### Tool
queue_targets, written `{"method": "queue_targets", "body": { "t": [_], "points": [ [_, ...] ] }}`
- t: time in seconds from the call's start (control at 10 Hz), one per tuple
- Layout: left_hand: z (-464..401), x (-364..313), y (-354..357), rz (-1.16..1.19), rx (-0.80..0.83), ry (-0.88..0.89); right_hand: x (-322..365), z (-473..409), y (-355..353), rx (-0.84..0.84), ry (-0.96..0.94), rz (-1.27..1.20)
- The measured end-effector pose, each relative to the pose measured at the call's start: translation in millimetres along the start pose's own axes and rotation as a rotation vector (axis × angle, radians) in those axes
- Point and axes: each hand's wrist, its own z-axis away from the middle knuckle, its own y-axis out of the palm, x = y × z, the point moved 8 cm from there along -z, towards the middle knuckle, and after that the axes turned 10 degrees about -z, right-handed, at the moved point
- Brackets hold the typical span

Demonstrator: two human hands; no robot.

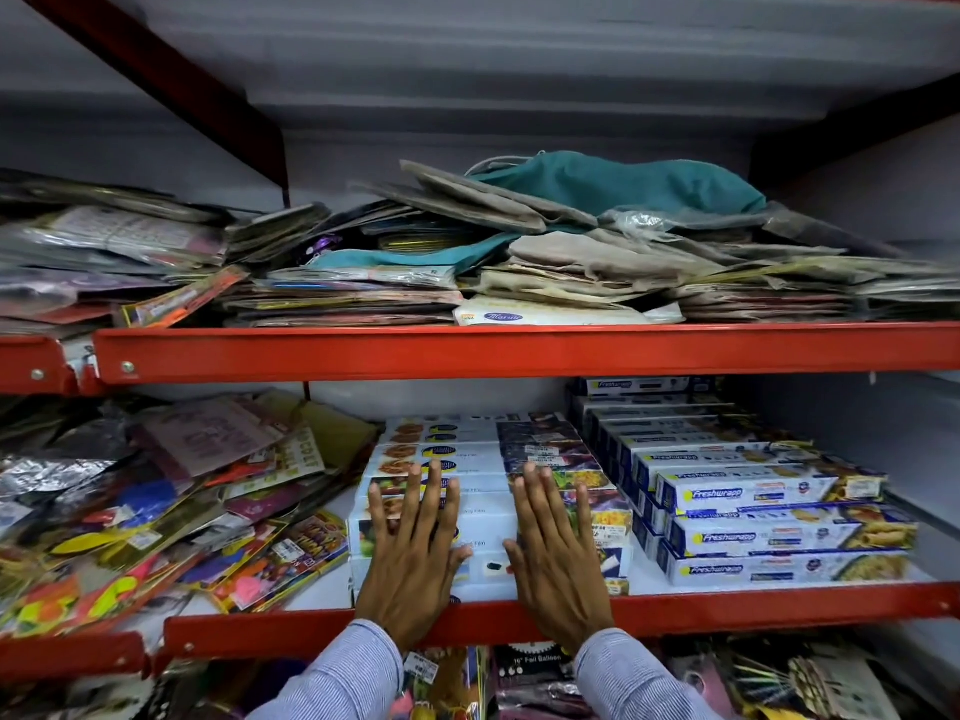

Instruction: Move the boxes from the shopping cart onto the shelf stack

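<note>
A stack of long white cling-film boxes (483, 517) lies on the lower red shelf (727, 605), front ends facing me. My left hand (413, 550) rests flat on the stack's left half, fingers spread. My right hand (556, 548) lies flat on its right half, fingers together and pointing away. Neither hand grips a box. To the right stands a taller stepped stack of blue-and-white Freshwrapp boxes (769, 532). The shopping cart is out of view.
Loose bright balloon and party packets (156, 517) are heaped on the shelf's left side. The upper red shelf (467, 350) carries piled flat packets, brown paper bags and a teal cloth bag (623, 184). More packets (530, 678) hang below the lower shelf.
</note>
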Motion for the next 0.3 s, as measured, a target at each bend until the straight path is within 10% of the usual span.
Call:
{"method": "queue_targets", "body": {
  "t": [0.3],
  "points": [
    [0.6,-2.4,-4.2,0.003,-0.062,0.002,3.5,0.6,-1.7,-0.047,-0.014,-0.009]
  ]
}}
